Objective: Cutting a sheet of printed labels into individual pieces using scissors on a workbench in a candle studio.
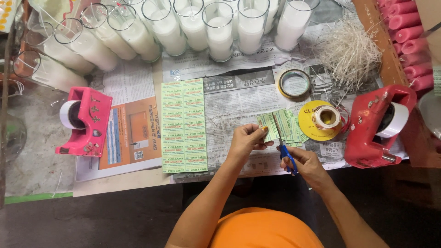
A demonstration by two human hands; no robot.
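Your left hand [245,140] pinches a green label strip [268,126]; your right hand [305,163] grips blue scissors [288,157] just beneath it. Cut labels [289,126] pile beyond your right hand; an uncut label sheet [183,126] lies left of your left hand, so much remains.

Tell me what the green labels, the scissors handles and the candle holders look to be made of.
Green labels: thin matte paper, since they lie flat and bend in the left hand. Scissors handles: glossy blue, probably plastic. Candle holders: clear glass, showing rim glints and the white wax inside.
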